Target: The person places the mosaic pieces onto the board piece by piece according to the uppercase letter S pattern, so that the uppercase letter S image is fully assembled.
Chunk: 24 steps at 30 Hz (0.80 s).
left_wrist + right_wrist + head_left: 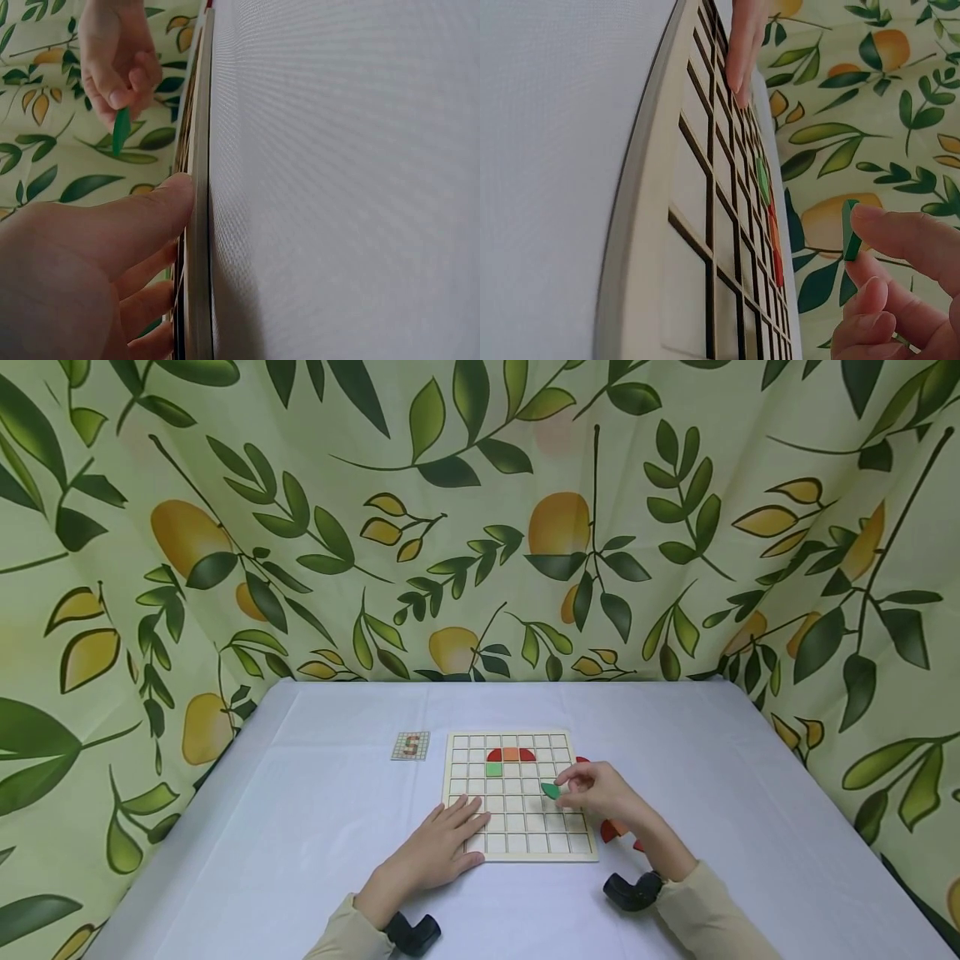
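A cream board with a square grid [517, 857] lies on the table. In its upper rows sit an orange square [511, 754] between two red rounded pieces [494, 756], with a light green square [493, 769] below the left one. My right hand [600, 793] pinches a dark green leaf-shaped piece [551, 790] between thumb and finger, over the right side of the grid. In the right wrist view this green piece [850, 229] is seen edge-on, raised off the board. My left hand [446, 843] rests on the board's lower left corner, fingers spread; its thumb [161, 210] lies along the edge.
A small card with a gridded S pattern [410, 746] lies left of the board. Loose red [607, 832] and orange [619, 828] pieces lie to its right, partly behind my right arm. A leaf-print cloth [480, 568] hangs behind the white table [337, 760].
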{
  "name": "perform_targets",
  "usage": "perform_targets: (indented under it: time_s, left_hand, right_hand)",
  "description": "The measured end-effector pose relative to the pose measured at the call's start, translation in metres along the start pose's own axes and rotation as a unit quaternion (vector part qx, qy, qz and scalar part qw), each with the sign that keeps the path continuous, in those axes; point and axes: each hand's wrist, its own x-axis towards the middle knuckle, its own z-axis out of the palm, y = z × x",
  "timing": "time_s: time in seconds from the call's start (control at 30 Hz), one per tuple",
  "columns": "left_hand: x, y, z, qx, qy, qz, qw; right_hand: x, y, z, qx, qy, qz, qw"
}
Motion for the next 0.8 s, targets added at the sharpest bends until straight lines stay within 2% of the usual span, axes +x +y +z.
perform_targets:
  time_s: [0.2,0.5,0.8]
  left_hand:
    - [0.0,0.0,0.0,0.001,0.004,0.004,1.0]
    - [-0.001,0.0,0.0,0.006,0.001,0.006,1.0]
    - [0.002,-0.002,0.002,0.014,-0.001,0.005,0.9999]
  right_hand:
    - [0.004,-0.001,0.005,0.015,0.004,0.011,0.9998]
    - [0.009,0.0,0.013,0.016,-0.006,-0.027,0.9995]
    - [0.017,-0.001,0.023,0.032,-0.017,-0.036,0.9987]
